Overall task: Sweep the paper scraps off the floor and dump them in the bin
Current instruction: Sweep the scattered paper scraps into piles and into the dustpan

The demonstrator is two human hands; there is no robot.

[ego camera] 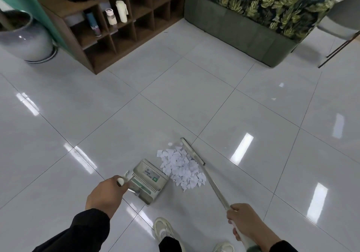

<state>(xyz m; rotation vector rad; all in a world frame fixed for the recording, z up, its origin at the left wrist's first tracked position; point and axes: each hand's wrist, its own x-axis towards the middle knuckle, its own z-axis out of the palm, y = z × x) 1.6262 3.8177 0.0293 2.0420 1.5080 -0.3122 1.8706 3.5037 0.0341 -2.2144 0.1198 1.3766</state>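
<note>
A heap of white paper scraps (182, 167) lies on the glossy tiled floor, low in the middle of the view. A pale grey-green dustpan (149, 180) stands just left of the heap, its mouth toward the paper. My left hand (106, 195) grips the dustpan's upright handle. On the heap's right side rests a flat white broom head (191, 151), its long pale handle (215, 188) running down to my right hand (245, 222), which grips it. A few stray scraps (281, 85) lie farther right on the floor. No bin is in view.
A brown cubby shelf (116, 27) with bottles stands at the back left, next to a large grey vase (27, 39). A leaf-patterned bench (253, 17) and a chair (344, 21) are at the back right. My shoes (162, 230) are at the bottom edge.
</note>
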